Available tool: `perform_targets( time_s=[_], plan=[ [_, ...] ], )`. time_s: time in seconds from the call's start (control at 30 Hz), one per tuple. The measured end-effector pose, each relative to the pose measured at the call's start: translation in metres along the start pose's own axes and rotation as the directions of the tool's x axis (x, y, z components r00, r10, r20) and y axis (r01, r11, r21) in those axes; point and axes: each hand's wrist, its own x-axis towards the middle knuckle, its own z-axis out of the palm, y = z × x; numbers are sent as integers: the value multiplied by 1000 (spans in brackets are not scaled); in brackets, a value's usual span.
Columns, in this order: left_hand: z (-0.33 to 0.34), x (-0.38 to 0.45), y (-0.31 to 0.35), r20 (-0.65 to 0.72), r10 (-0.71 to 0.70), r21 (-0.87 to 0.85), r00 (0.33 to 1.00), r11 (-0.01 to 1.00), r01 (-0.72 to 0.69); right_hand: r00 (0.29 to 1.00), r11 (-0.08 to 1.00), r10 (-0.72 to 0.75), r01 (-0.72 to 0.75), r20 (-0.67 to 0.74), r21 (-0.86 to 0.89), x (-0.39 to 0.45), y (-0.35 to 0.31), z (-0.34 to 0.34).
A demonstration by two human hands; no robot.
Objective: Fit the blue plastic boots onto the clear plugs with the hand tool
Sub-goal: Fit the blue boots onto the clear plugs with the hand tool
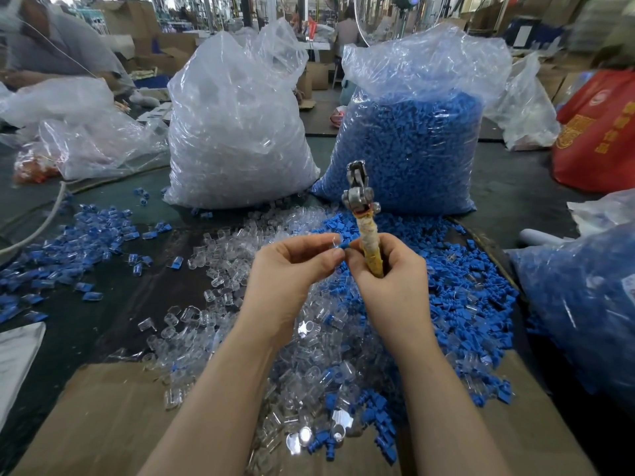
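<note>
My left hand (288, 269) pinches a clear plug (332, 242) | my right hand (388, 269) wraps the hand tool (364, 228) upright, fingertips nipping a blue boot (343, 246) against the plug, ready to mate them | loose stock heaped below.

Two full bags (240, 132) wall the back; loose parts (309, 338) cover the front.

2 hands: left hand (292, 269), right hand (388, 269). 1 hand tool (364, 214). 1 big bag of clear plugs (237, 132), 1 big bag of blue boots (409, 146), 1 more part-seen blue bag (580, 304) at right. 1 red bag (598, 132). Loose clear plugs (220, 269) & blue boots (464, 304) on tabletop: too many to count.
</note>
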Motion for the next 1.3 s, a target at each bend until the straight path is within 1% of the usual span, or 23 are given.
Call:
perform_targets(
  time_s=[0.4,0.6,0.8,0.87,0.97,1.13,1.23,1.3],
  plan=[
    [2,-1,1,-37,18,11,999,1000,-18,1000,1000,13,-13,7,-8,-1,-2,-1],
    [2,-1,1,-54,6,21,999,1000,-4,999,999,35,-35,30,-1,-1,-5,-1],
    [2,0,1,-105,7,-27,994,1000,-10,989,995,95,-99,112,28,2,-9,-10],
    [2,1,2,-126,9,-58,992,998,-16,979,990,141,-142,145,-3,3,-8,-15],
    [0,2,3,-134,16,-57,991,998,-24,956,976,217,-208,198,-69,5,-5,-22],
    [0,2,3,-145,33,-57,989,997,-41,921,959,279,-252,273,-129,5,-3,-25],
    [-2,2,4,-148,42,-42,988,998,-49,922,964,261,-231,285,-135,4,-4,-24],
    [-2,2,4,-146,65,18,987,998,-63,949,976,206,-182,240,-118,4,-4,-20]
  ],
)
